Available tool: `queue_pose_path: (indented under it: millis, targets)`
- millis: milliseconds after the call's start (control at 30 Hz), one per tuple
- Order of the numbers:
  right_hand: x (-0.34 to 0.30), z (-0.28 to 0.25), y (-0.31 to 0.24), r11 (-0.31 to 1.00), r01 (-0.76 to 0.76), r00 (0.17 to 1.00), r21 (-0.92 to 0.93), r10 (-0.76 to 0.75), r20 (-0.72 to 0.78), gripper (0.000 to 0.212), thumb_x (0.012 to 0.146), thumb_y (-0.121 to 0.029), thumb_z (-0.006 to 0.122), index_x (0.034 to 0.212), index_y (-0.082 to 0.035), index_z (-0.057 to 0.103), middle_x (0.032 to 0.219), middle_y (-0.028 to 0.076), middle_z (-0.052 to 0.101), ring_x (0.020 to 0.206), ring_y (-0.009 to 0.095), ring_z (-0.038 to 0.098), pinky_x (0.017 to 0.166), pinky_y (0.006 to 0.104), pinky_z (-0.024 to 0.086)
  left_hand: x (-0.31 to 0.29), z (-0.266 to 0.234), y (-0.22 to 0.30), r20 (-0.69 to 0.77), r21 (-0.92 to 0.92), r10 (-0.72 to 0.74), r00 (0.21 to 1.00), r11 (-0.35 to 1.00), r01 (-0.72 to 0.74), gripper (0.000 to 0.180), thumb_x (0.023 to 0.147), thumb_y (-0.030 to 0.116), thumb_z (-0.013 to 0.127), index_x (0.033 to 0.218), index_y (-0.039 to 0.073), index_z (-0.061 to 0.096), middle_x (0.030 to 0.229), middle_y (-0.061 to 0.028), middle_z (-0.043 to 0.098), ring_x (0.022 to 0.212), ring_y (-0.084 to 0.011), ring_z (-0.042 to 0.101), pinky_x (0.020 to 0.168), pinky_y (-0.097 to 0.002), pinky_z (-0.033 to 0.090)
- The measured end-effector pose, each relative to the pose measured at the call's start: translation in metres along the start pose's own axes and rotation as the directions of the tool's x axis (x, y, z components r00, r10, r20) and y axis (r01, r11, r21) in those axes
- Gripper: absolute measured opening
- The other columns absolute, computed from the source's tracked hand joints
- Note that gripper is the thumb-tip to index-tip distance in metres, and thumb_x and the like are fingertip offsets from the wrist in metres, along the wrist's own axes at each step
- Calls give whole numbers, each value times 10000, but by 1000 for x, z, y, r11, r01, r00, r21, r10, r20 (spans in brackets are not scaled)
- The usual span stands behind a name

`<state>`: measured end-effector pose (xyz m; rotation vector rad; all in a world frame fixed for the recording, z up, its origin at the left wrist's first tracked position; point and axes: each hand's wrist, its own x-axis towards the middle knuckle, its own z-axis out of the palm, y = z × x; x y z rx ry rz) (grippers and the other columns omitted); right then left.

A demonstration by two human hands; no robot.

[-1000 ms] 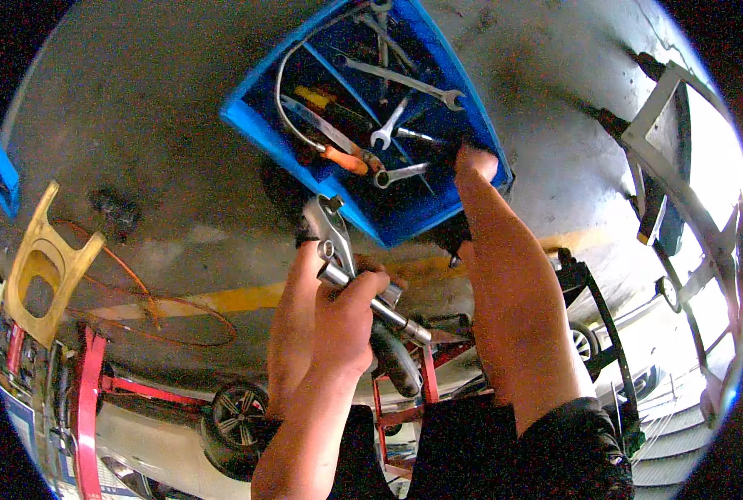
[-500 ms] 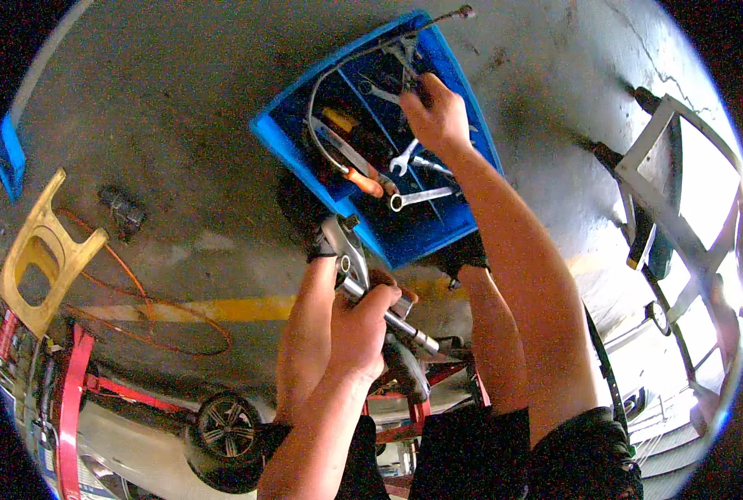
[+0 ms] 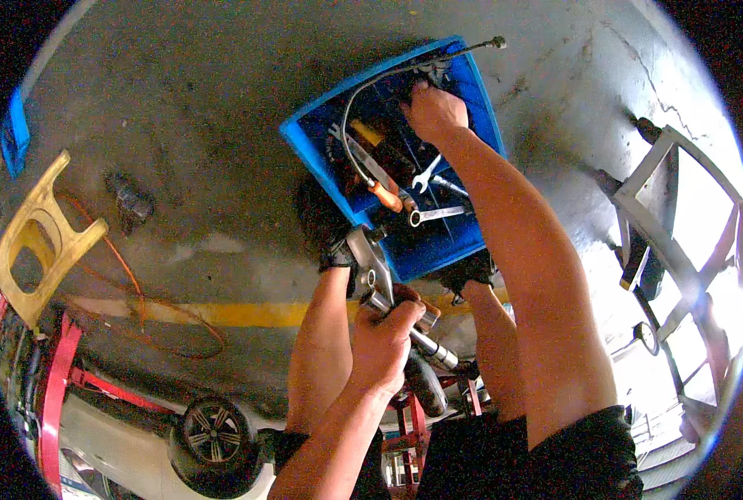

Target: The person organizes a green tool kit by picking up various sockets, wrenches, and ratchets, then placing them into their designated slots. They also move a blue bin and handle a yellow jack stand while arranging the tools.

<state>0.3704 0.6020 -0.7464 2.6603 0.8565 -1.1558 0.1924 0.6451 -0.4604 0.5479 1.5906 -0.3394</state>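
Note:
My left hand (image 3: 384, 342) is closed around a bundle of metal tools in front of the blue tray. In its grip are a silver ratchet-like tool (image 3: 360, 250) with a dark square tip, a short socket (image 3: 377, 300) and a socket extension bar (image 3: 436, 352). My right hand (image 3: 436, 114) reaches into the far part of the blue tool tray (image 3: 309, 125), fingers bent down among dark tools; what they grip, if anything, is hidden. Nearer in the tray lie an open-end wrench (image 3: 426, 173), a ring wrench (image 3: 438, 216) and an orange-handled tool (image 3: 386, 197). A flexible cable-like tool (image 3: 351, 108) arcs over the tray's edge.
A yellow plastic stool (image 3: 42, 237) and an orange hose (image 3: 126, 262) are on the floor at left. Beyond them stand a red lift arm (image 3: 59, 392) and a car wheel (image 3: 215, 433). A grey metal frame (image 3: 646, 162) stands at right.
The view has shifted, so the tray sits farther right and lower. Within the tray, my right hand has moved toward the far end. My left hand keeps its hold on the tools.

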Motion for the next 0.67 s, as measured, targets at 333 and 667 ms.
queue_pose_path:
  millis: [333,667]
  targets:
    - [-15,7,26,952,304,890,32,-272,-365,411,880,-346,616,1087,-8,508,1056,245,598,980,425,565,842,470,492,1,0,3,8,44,-14,1000,999,13,245,759,63,675,984,32,582,815,-64,634,742,-178,604,718,-320,481]
    - [-58,45,58,234,112,983,966,113,-142,269,863,-238,598,1048,-49,549,921,157,656,825,315,652,775,446,522,1,9,5,-27,-58,-45,999,997,43,352,743,13,685,1063,35,542,848,-113,638,773,-243,630,735,-361,490]
